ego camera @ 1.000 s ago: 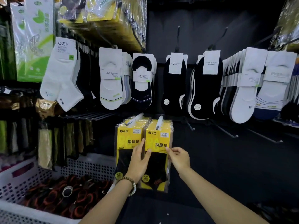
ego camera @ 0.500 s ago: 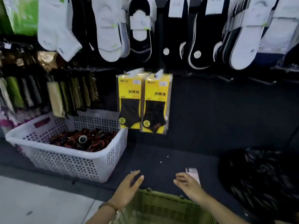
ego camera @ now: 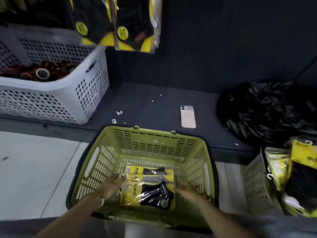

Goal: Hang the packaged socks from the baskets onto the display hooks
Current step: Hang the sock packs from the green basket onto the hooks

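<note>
Packaged socks (ego camera: 149, 191) lie flat on the floor of the green basket (ego camera: 154, 140), between your hands. Long axis looks crosswise, yellow header end toward your left hand (ego camera: 111, 185). Its fingers are extended, loosely apart, tips at the pack's edge, gripping nothing. Right hand (ego camera: 184, 188) is blurred; finger state cannot be told. Judgement: left is nearer the header, so pinch there.

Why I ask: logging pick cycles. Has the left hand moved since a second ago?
Yes. The left hand left the hanging sock packs and dropped into the green basket below them.

text: none legible | sock packs (ego camera: 151, 189): print blurred
</note>
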`<control>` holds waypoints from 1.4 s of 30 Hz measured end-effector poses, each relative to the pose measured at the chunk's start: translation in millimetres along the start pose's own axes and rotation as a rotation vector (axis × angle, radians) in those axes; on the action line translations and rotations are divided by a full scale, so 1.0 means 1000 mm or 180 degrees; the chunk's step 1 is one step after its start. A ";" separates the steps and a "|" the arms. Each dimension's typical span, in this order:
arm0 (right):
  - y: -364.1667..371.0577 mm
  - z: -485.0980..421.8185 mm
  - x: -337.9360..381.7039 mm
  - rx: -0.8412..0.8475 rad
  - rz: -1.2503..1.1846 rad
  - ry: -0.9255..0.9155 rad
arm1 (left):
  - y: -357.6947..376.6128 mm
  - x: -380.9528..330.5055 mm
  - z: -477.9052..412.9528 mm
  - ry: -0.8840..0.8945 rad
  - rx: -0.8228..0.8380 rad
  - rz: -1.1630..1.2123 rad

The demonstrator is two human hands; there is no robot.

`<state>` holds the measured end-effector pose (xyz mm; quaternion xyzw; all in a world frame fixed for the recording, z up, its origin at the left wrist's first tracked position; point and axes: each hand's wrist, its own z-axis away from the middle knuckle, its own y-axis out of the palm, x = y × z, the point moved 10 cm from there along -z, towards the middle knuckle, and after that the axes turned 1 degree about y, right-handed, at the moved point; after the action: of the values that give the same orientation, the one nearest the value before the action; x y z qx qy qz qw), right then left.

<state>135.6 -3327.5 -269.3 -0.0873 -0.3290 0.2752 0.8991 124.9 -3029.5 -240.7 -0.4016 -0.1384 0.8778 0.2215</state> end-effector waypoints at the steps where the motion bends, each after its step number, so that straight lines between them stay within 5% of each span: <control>1: 0.002 -0.006 -0.005 0.0003 -0.0001 0.0051 | -0.001 0.004 -0.006 -0.0051 0.0001 -0.0018; 9: 0.018 -0.053 -0.025 -0.0219 -0.0667 0.0223 | 0.017 0.024 -0.052 -0.0214 0.0225 -0.0327; 16: 0.028 -0.077 -0.035 -0.0504 -0.0148 0.0177 | 0.030 0.051 -0.069 -0.0275 0.0153 -0.0350; 26: 0.044 -0.086 -0.035 -0.0267 -0.0652 0.0380 | 0.026 0.062 -0.073 -0.0435 0.0126 0.0432; 31: 0.031 -0.079 -0.026 -0.0777 -0.0701 0.0274 | 0.023 0.052 -0.068 -0.0503 -0.0057 0.0720; 42: 0.018 -0.084 -0.018 -0.0924 -0.1233 0.0198 | 0.023 0.044 -0.073 -0.0355 -0.0179 0.0485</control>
<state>169.8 -3320.6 -349.5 -0.1593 -0.3478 0.0446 0.9229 148.9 -3022.4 -325.3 -0.3676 -0.1441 0.9088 0.1347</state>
